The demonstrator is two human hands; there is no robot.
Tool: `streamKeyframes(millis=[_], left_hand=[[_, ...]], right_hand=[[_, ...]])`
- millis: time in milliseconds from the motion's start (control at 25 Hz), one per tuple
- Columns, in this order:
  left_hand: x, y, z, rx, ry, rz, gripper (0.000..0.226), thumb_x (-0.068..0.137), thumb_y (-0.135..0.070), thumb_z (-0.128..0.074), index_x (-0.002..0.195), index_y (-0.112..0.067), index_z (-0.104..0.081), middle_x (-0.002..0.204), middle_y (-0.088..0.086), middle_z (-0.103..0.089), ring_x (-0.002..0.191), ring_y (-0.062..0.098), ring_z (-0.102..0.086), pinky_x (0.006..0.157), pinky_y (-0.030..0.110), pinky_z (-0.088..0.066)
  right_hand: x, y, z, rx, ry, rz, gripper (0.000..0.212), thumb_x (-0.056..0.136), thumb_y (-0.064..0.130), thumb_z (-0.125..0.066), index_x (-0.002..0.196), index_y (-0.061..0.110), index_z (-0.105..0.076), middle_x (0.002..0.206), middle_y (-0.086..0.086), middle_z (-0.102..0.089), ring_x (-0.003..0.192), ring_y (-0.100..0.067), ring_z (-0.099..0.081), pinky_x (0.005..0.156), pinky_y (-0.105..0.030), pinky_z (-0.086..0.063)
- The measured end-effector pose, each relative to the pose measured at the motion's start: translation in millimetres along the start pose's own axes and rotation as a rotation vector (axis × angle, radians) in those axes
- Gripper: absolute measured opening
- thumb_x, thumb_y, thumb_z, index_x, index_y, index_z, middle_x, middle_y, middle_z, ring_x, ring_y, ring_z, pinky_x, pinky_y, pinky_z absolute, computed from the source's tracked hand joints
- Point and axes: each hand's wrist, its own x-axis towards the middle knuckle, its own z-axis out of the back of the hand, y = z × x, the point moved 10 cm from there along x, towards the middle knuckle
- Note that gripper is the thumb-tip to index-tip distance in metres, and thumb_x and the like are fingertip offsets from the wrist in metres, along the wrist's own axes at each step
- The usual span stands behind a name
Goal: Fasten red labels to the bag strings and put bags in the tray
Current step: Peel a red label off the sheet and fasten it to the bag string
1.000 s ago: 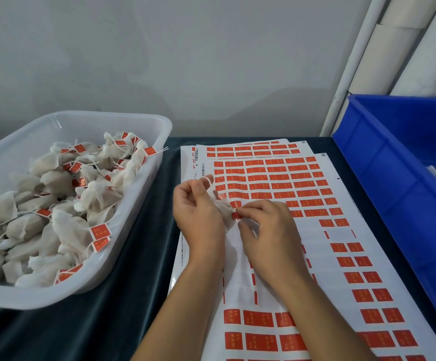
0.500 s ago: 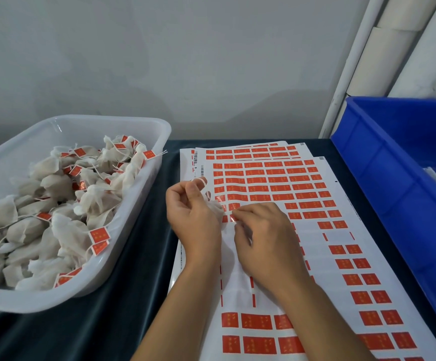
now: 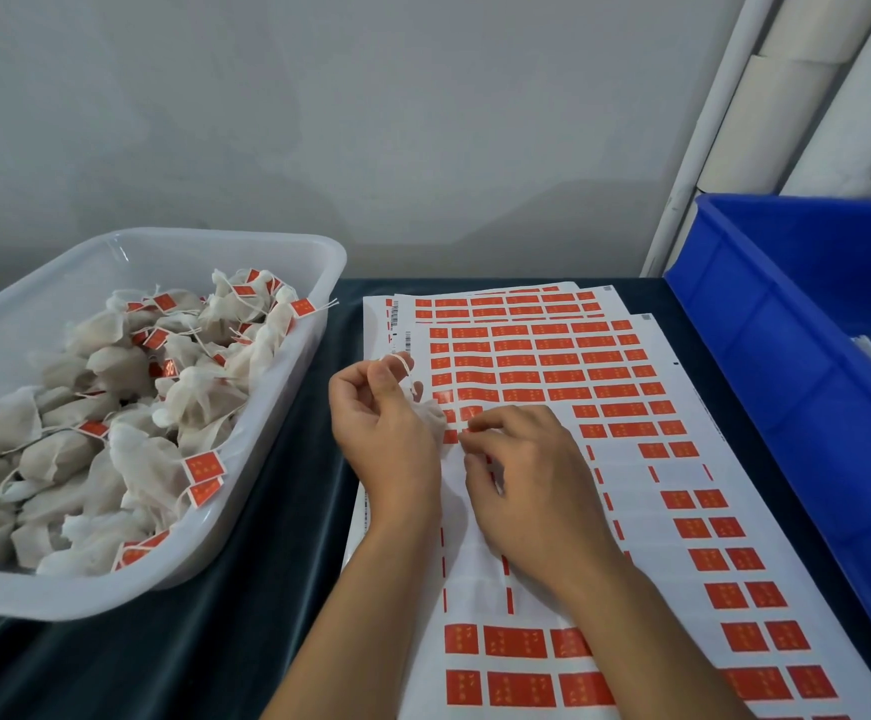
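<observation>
Left hand [image 3: 378,433] barely shifted, still pinching bag [image 3: 430,415] string.

Bench layout, tray to bin

The tray [image 3: 287,252] of bags [image 3: 126,449] sits left on the bench [image 3: 246,589]; label sheets [image 3: 630,459] lie in the middle under both hands [image 3: 469,449]; a bin [image 3: 786,366] stands right.

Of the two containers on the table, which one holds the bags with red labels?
The white tray on the left: it is filled with white bags carrying red labels. The blue bin on the right shows no red labels.
</observation>
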Motion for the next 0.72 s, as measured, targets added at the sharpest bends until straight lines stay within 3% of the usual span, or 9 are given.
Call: streamKeyframes(millis=[240, 560, 720], left_hand=[[2.1, -1.1, 1.2, -0.008, -0.004, -0.001, 0.013, 0.108, -0.030, -0.052, 0.101, -0.026, -0.062, 0.102, -0.020, -0.074, 0.098, -0.005, -0.071, 0.059, 0.006, -0.052], [1.4, -8.8, 0.2, 0.005, 0.025, -0.019, 0.010, 0.108, -0.027, -0.054, 0.103, -0.022, -0.061, 0.102, -0.021, -0.074, 0.097, -0.008, -0.070, 0.059, 0.005, -0.051], [1.0, -15.7, -4.2, 0.069, 0.081, -0.057, 0.010, 0.106, -0.031, -0.056, 0.106, -0.022, -0.060, 0.102, -0.017, -0.073, 0.096, -0.007, -0.071, 0.058, 0.012, -0.056]], right_hand=[[1.9, 2.0, -2.1, 0.076, 0.040, 0.010, 0.038, 0.102, 0.043, -0.048, 0.134, 0.032, -0.064, 0.139, 0.015, -0.057, 0.127, -0.007, -0.051, 0.114, -0.030, -0.044], [-3.2, 22.9, -1.9, 0.149, 0.092, 0.152, 0.039, 0.104, 0.032, -0.051, 0.141, 0.029, -0.059, 0.146, 0.014, -0.054, 0.132, -0.008, -0.051, 0.116, -0.028, -0.041], [-3.0, 24.1, 6.4, 0.271, 0.039, 0.181, 0.040, 0.104, 0.031, -0.044, 0.140, 0.026, -0.060, 0.144, 0.017, -0.053, 0.132, -0.003, -0.050, 0.112, -0.017, -0.038]])
